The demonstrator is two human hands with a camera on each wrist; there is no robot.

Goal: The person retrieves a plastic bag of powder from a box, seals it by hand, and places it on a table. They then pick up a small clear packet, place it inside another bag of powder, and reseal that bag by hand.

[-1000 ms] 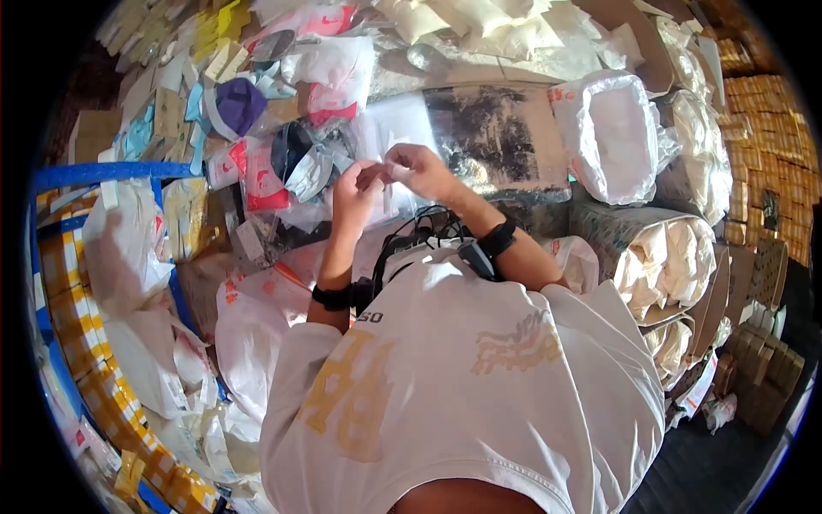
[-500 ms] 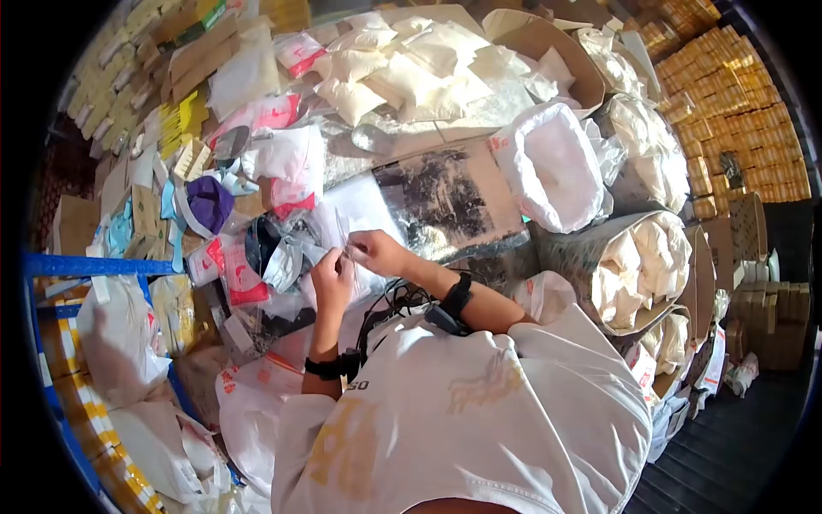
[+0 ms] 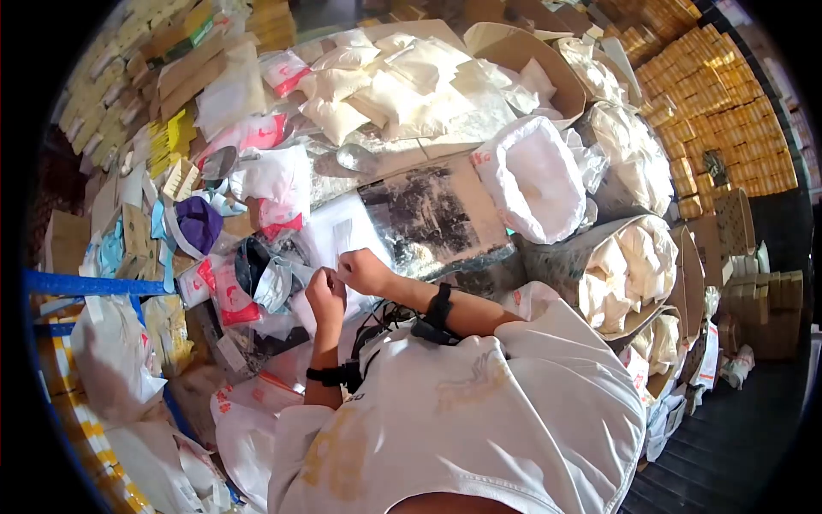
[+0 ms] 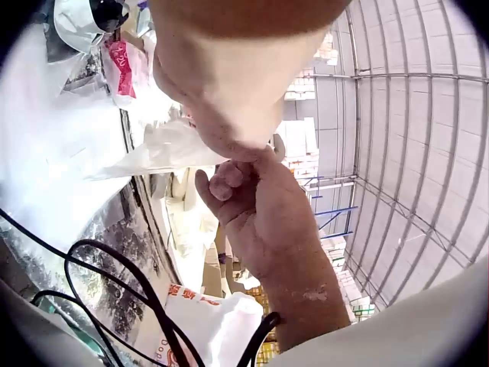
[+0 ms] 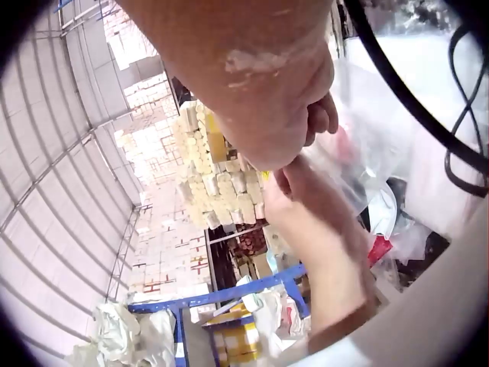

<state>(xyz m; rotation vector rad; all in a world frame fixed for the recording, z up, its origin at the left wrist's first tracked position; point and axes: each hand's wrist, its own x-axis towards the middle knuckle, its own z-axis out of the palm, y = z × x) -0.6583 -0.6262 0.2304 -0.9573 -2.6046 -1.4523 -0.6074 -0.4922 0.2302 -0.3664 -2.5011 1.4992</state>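
Observation:
Close together in the head view, my left hand (image 3: 326,295) and my right hand (image 3: 364,271) meet at the fingertips over a pile of clear flat bags (image 3: 330,224). Both pinch a thin clear plastic bag (image 4: 164,149), which hangs from the fingers in the left wrist view. The right hand (image 4: 260,210) shows curled fingers there. In the right wrist view the bag (image 5: 348,153) spreads beyond the right hand (image 5: 267,99), and the left hand (image 5: 313,218) touches it from below. The fingertips themselves are partly hidden.
A dusty dark board (image 3: 432,210) lies beside the bags, with a lined white tub (image 3: 537,180) to its right. Filled pouches (image 3: 394,86) and a metal scoop (image 3: 354,158) are behind. Red-and-white packs (image 3: 233,295) lie left; black cables (image 4: 137,283) hang near the hands.
The head view has tilted and shifted, showing more of the pouches behind. Both hands stay together, now lower and further left in the picture.

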